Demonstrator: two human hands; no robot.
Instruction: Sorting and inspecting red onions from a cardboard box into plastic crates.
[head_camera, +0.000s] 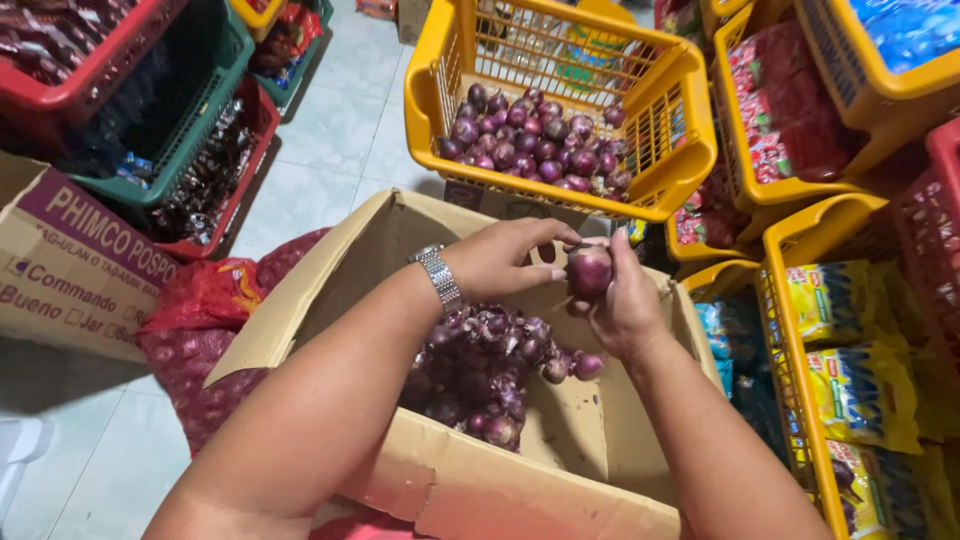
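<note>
A printed brown carton (70, 255) is noted at far left. Over the cardboard box (560, 440) of onions, a red onion (589, 270) is pinched by the left hand (505, 258) and gripped by the right hand (625, 305). It is judged firm, light, papery-skinned, best held round the middle. Yellow packets (850, 375) are stacked at right.

Small grocery shop or its stockroom. Tiled floor (340, 130) crowded with plastic crates: yellow crate (560, 100) of red onions at top centre, crates of packaged snacks (850, 370) at right, sachets in red and green crates (190, 130) upper left. Cardboard cartons (70, 260) at left.
</note>
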